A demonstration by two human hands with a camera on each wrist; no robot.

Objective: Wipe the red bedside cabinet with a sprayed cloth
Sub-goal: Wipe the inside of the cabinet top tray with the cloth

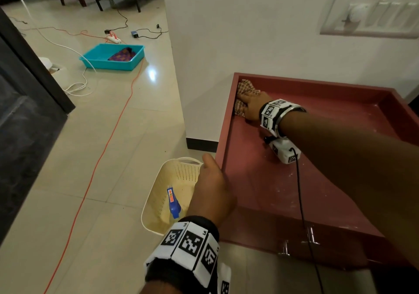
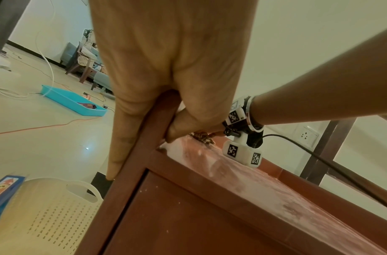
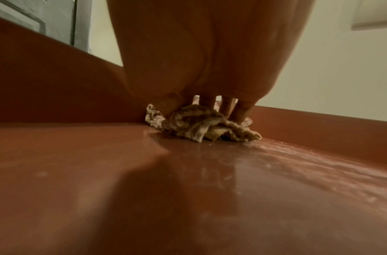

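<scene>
The red bedside cabinet (image 1: 294, 180) (image 2: 209, 215) has a rimmed top with pale streaks and specks. A bunched checkered cloth (image 1: 246, 86) (image 3: 199, 124) (image 2: 202, 137) lies in its far left corner. My right hand (image 1: 246, 101) (image 3: 209, 69) holds the cloth, fingers and thumb curled over the bunch, and presses it down against the rim. The surface near the cloth looks wet. My left hand (image 1: 213, 187) (image 2: 177, 77) grips the cabinet's left rim near the front, thumb outside and fingers inside. A blue spray bottle (image 1: 173, 203) (image 2: 4, 189) lies in a basket on the floor.
A cream perforated basket (image 1: 179, 171) (image 2: 46, 215) stands on the tiles beside the cabinet's left side. Farther off sits a teal tray (image 1: 95, 60) with a purple cloth. An orange cable (image 1: 108, 139) and other cords cross the floor. A white wall backs the cabinet.
</scene>
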